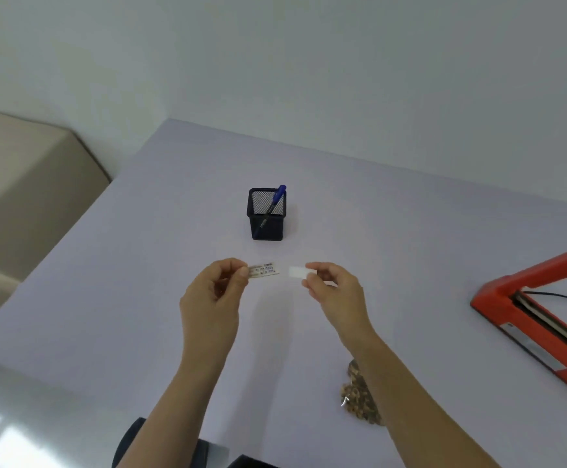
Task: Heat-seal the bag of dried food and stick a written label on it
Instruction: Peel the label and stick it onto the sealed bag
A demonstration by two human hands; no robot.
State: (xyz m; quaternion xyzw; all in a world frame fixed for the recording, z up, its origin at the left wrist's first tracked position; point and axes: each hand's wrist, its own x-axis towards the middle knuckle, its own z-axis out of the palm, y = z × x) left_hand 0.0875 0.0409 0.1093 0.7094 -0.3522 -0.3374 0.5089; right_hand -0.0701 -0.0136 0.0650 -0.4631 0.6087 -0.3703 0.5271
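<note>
My left hand (pixel 219 292) pinches a small written label (pixel 264 270) by its left end, held above the table. My right hand (pixel 334 287) pinches a blank white strip (pixel 298 272), which looks like the label's backing paper, a short gap to the right of the label. The bag of dried food (pixel 358 395) lies on the table near the front, partly hidden under my right forearm. The orange heat sealer (pixel 531 312) stands at the right edge with its arm raised.
A black mesh pen holder (pixel 267 214) with a blue pen (pixel 275 201) stands behind my hands at mid-table. A black cable (pixel 558 296) runs from the sealer. A beige cabinet (pixel 22 184) sits left of the lilac table (pixel 140 265).
</note>
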